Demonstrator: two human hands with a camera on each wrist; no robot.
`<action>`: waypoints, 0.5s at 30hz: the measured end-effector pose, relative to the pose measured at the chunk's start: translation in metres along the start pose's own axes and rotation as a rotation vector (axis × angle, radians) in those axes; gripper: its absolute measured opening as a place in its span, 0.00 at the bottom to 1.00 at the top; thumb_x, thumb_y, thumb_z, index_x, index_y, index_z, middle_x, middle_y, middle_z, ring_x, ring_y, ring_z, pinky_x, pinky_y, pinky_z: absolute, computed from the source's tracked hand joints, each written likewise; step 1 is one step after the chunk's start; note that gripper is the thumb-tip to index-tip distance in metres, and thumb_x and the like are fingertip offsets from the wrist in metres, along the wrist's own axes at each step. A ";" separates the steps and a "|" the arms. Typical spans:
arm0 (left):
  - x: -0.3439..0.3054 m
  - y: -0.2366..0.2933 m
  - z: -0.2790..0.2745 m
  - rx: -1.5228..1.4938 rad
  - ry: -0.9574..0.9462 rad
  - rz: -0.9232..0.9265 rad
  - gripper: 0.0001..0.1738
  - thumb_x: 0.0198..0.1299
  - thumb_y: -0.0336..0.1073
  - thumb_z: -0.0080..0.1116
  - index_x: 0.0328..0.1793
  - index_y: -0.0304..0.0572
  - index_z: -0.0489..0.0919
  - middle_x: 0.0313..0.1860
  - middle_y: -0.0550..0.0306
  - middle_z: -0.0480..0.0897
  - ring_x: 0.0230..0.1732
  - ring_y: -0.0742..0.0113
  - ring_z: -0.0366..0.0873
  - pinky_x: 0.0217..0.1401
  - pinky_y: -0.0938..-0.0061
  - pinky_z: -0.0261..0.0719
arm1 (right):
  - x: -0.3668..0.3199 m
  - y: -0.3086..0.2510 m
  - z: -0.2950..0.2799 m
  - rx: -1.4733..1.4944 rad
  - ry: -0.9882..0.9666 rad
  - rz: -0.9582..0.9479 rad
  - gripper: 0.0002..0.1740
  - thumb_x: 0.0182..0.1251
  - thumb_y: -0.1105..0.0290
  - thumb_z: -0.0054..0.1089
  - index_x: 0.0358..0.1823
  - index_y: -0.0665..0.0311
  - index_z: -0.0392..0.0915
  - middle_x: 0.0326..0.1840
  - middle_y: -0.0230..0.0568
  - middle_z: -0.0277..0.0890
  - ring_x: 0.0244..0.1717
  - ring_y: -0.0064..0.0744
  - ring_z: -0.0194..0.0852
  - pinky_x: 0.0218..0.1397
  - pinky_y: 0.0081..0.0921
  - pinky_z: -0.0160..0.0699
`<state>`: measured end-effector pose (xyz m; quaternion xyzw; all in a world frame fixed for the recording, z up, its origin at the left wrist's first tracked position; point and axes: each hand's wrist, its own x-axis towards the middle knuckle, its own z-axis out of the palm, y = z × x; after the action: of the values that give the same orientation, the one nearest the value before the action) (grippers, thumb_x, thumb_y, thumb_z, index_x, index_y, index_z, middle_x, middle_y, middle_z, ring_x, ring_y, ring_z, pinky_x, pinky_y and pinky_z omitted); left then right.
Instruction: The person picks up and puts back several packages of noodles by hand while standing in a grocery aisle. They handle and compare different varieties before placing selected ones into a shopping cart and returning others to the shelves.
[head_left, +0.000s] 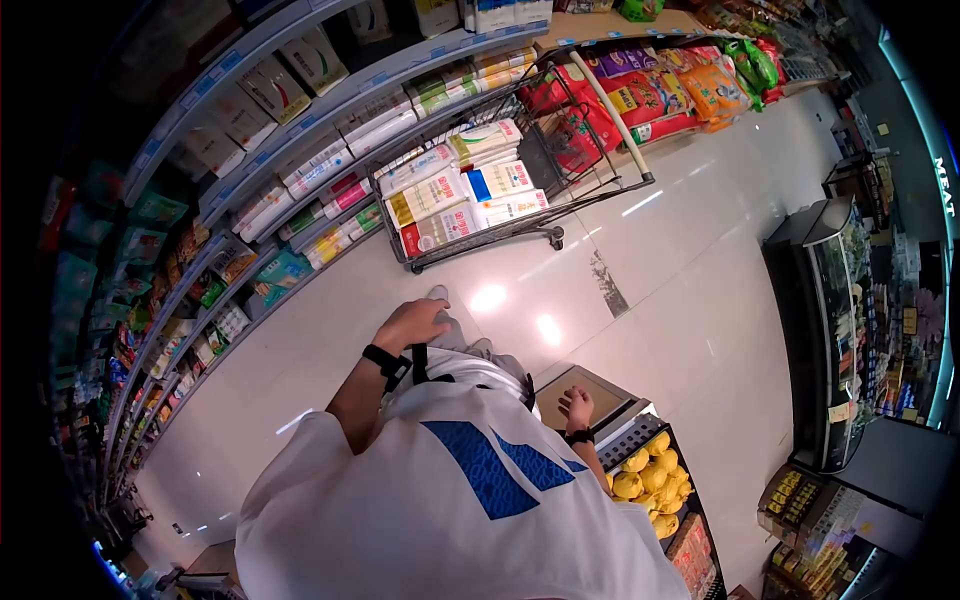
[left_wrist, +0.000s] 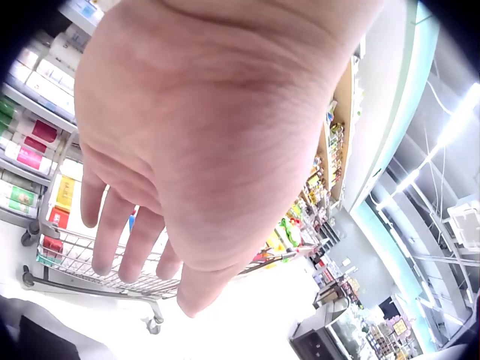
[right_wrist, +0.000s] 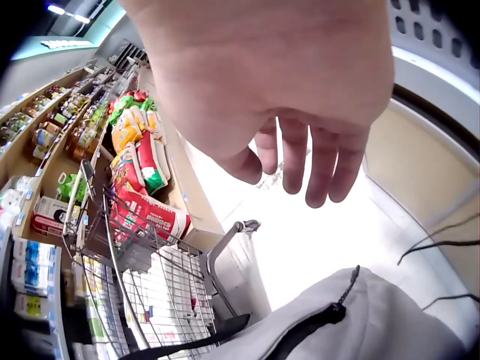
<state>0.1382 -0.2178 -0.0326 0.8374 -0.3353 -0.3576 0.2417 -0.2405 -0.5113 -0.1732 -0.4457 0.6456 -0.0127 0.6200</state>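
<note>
Evidently, in the head view, the person stands on the pale floor with both hands free. The left hand is held out in front, well short of the wire trolley. The trolley is parked along the foot of the shelves and packed with boxes, with its handle at the right end. The right hand hovers at the scale, which sits at the near end of a bin of yellow fruit. Whether that hand touches the pan cannot be told from up here.

At the left wrist, the left hand fills most of the frame. Its fingers are straight, slightly fanned, and hold nothing. The trolley shows beyond them, apart from the hand. If the reach is for the trolley, I judge it is best taken by the handle rather than the wire side, after stepping closer so the arm is not stretched. The handle is hard to pick out in this view.

At the right wrist, the right hand hangs with its fingers loosely straight, close together and empty. They are above the scale and seem clear of its beige pan. The trolley and some red bags lie beyond. The scale's display is cut off, and the white shirt hides the floor beneath.
</note>
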 end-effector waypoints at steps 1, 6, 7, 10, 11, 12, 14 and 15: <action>0.014 0.000 -0.002 0.022 -0.001 0.002 0.29 0.59 0.48 0.66 0.64 0.41 0.79 0.56 0.43 0.86 0.59 0.45 0.83 0.62 0.59 0.80 | 0.000 0.001 -0.002 0.009 -0.003 0.017 0.17 0.76 0.61 0.55 0.60 0.59 0.75 0.51 0.40 0.83 0.43 0.40 0.87 0.43 0.38 0.84; 0.127 -0.024 -0.011 -0.290 -0.104 -0.013 0.28 0.61 0.46 0.68 0.63 0.39 0.79 0.54 0.42 0.86 0.55 0.52 0.86 0.56 0.64 0.83 | 0.001 0.006 0.002 0.092 0.097 0.129 0.13 0.76 0.60 0.57 0.53 0.60 0.75 0.47 0.40 0.83 0.41 0.40 0.86 0.40 0.36 0.84; 0.159 -0.031 -0.009 -0.442 -0.111 -0.061 0.27 0.62 0.45 0.69 0.63 0.38 0.79 0.54 0.41 0.87 0.54 0.54 0.86 0.55 0.65 0.83 | -0.001 0.003 0.005 0.099 0.080 0.145 0.14 0.76 0.59 0.58 0.53 0.60 0.74 0.48 0.41 0.83 0.42 0.41 0.87 0.40 0.38 0.85; 0.278 -0.069 -0.002 -0.563 0.001 -0.093 0.33 0.62 0.45 0.70 0.68 0.35 0.74 0.49 0.41 0.88 0.46 0.57 0.87 0.49 0.67 0.84 | 0.000 0.000 0.004 0.081 0.090 0.179 0.15 0.76 0.59 0.59 0.54 0.60 0.73 0.50 0.43 0.82 0.42 0.44 0.87 0.41 0.41 0.86; 0.299 -0.058 -0.016 -0.708 0.044 -0.182 0.32 0.64 0.46 0.67 0.69 0.37 0.72 0.51 0.45 0.86 0.47 0.59 0.86 0.50 0.66 0.83 | 0.002 -0.009 0.008 0.059 0.103 0.181 0.15 0.75 0.59 0.60 0.54 0.59 0.72 0.51 0.43 0.82 0.42 0.45 0.87 0.42 0.43 0.86; 0.317 -0.049 -0.033 -0.840 0.085 -0.277 0.32 0.66 0.46 0.65 0.71 0.39 0.71 0.53 0.50 0.84 0.49 0.61 0.84 0.51 0.65 0.83 | -0.005 -0.024 0.015 0.100 0.174 0.217 0.15 0.74 0.61 0.61 0.55 0.59 0.71 0.51 0.43 0.82 0.43 0.46 0.87 0.42 0.45 0.86; 0.373 -0.069 -0.022 -1.126 0.181 -0.418 0.35 0.63 0.46 0.66 0.71 0.37 0.70 0.41 0.48 0.87 0.42 0.61 0.86 0.43 0.71 0.83 | -0.007 -0.037 0.022 0.153 0.199 0.245 0.14 0.74 0.62 0.60 0.54 0.59 0.72 0.50 0.43 0.82 0.44 0.44 0.87 0.43 0.43 0.87; 0.395 -0.076 -0.016 -1.065 0.217 -0.475 0.33 0.62 0.47 0.65 0.68 0.36 0.73 0.40 0.50 0.85 0.41 0.65 0.85 0.40 0.73 0.81 | -0.011 -0.056 0.034 0.123 0.205 0.284 0.14 0.74 0.62 0.60 0.54 0.59 0.73 0.49 0.43 0.82 0.43 0.43 0.87 0.42 0.42 0.86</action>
<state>0.3851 -0.4552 -0.2441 0.6848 0.1137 -0.4331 0.5749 -0.1835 -0.5198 -0.1404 -0.3078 0.7598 -0.0101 0.5726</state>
